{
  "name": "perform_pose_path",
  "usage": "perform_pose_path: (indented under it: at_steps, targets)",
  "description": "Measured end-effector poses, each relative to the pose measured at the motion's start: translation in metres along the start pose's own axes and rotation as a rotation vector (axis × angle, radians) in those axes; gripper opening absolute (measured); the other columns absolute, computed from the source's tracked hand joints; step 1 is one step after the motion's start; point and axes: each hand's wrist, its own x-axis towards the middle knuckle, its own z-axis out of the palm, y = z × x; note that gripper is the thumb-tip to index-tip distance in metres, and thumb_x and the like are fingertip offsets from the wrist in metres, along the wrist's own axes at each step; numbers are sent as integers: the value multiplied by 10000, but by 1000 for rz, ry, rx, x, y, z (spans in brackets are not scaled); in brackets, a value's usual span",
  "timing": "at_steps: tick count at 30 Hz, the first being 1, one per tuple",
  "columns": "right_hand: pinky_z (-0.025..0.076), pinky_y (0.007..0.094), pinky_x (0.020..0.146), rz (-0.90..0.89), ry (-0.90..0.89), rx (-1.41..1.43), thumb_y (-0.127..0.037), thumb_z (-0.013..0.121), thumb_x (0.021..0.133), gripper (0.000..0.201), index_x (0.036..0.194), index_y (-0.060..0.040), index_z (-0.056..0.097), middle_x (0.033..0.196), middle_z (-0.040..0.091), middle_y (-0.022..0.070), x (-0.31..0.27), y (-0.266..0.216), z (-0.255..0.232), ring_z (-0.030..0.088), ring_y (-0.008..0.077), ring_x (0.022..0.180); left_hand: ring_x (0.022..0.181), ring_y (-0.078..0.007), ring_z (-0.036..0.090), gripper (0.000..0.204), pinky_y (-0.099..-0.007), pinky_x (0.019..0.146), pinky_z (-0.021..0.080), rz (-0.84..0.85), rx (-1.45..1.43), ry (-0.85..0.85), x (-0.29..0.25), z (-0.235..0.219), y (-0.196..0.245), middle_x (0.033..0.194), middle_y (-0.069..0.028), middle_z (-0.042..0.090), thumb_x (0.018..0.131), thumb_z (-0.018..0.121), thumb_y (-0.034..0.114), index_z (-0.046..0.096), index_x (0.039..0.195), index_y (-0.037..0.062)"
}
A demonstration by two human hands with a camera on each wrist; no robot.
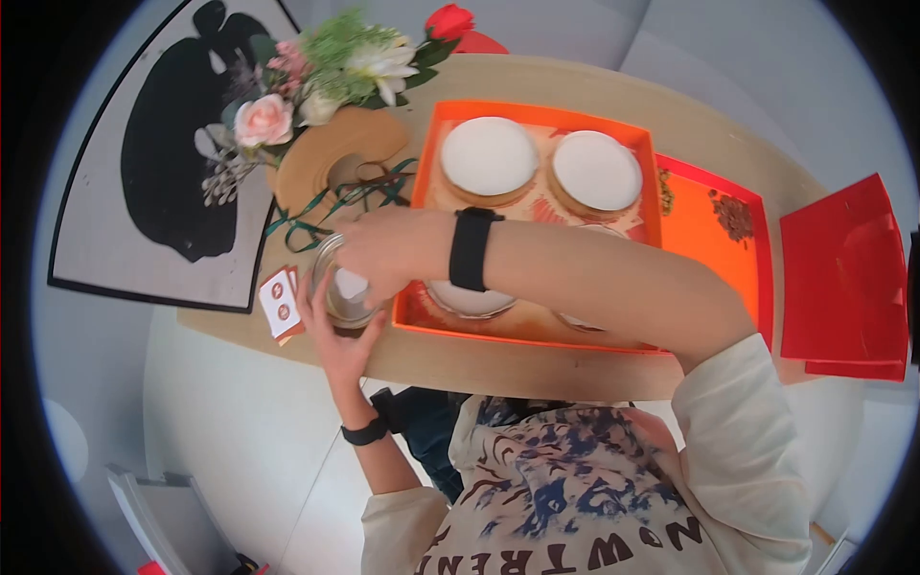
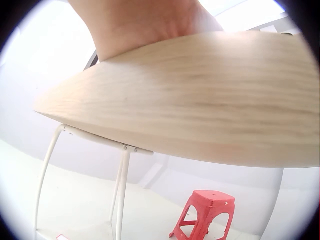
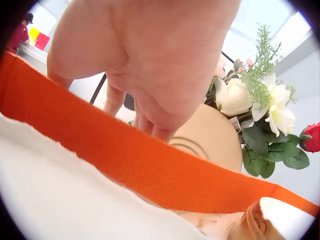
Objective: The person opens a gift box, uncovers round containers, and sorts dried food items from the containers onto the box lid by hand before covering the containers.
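A round, shiny container (image 1: 347, 314) with a white piece (image 1: 351, 284) in it stands on the table, left of the orange box. My left hand (image 1: 341, 343) holds its near side, fingers and thumb spread around the rim. Over its far side lies my right hand (image 1: 395, 251), its fingertips mostly hidden. The right wrist view has the right hand (image 3: 145, 65) pointing down beyond the orange box wall (image 3: 125, 160); what its fingers touch is out of sight. In the left wrist view, only skin near the left wrist (image 2: 145, 25) appears above the table edge.
The orange box (image 1: 537, 108) holds several white-topped round tins. Left of it are a tan curved piece (image 1: 316, 153) with green ribbon, flowers (image 1: 264, 121), small cards (image 1: 280, 305) and a black-framed picture (image 1: 177, 144). Rightward are a red-edged tray (image 1: 714, 259) and a red bag (image 1: 843, 278).
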Motion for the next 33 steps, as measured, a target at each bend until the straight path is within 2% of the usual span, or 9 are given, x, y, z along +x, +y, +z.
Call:
perform_pose_path:
  at_steps: [7,11,13,16,18,23,25,29,33]
  targets:
    - [489,343,911,-111,398,-185,-245,750,752,328,989,-26,691,1074,619,151,-111,-46,-22,623,254,1028,1457,-400,321,583,-493,1158,306,-15,7,-5,-3,0,-3,1558,-182,363,636,874,148,611,1156,116]
    - [465,398,1005,114,102,32,-253,754,808,396,1128,-51,634,1117,610,109,-227,-72,-79,611,281,1073,1457,-363,334,467,-453,1170,283,3,-13,-13,-4,0,-3,1584,-176,354,712,855,146,606,1102,89]
    - [481,408,937,231,305,64,-191,750,801,370,1115,-26,648,1051,626,143,-283,-80,-77,600,315,1068,1445,-347,345,389,-431,1152,293,33,15,-16,-5,2,-5,1585,-171,358,745,849,135,568,1005,70]
    - [491,418,966,461,223,137,-227,805,778,522,1237,-51,629,1148,630,164,-353,-95,-72,596,342,1129,1380,-333,385,404,-404,1114,298,-14,-2,-32,-6,2,-5,1608,-161,335,775,828,161,453,893,67]
    - [514,425,952,715,325,183,-249,838,766,590,1271,-33,623,1257,637,146,-386,-103,-49,628,339,1122,1378,-331,384,406,-401,1113,297,-45,-4,-53,-7,2,-10,1609,-158,333,779,825,167,447,889,66]
    - [533,408,897,939,624,430,-114,826,744,515,1226,-42,659,1155,679,148,-419,-115,13,652,341,1043,1389,-328,385,381,-414,1133,290,43,57,-51,-3,3,-4,1599,-159,335,784,822,176,505,964,68]
    - [539,390,879,1024,790,371,-77,818,746,463,1183,-35,672,1122,689,152,-419,-114,35,667,327,1010,1399,-322,395,419,-429,1145,312,117,120,102,-6,8,7,1585,-174,338,826,801,190,554,1147,82]
    - [528,369,775,962,951,266,-37,807,734,335,1051,-60,699,989,694,107,-417,-104,72,659,287,884,1372,-310,443,484,-436,1129,363,146,93,216,-31,3,-2,1541,-181,372,900,743,195,516,1308,68]
    - [474,347,701,870,953,154,-24,806,720,255,951,-90,723,935,679,47,-419,-92,87,624,238,820,1077,-244,541,344,-407,937,471,-102,253,569,-85,1,-9,1215,-138,508,990,640,228,524,1219,-1]
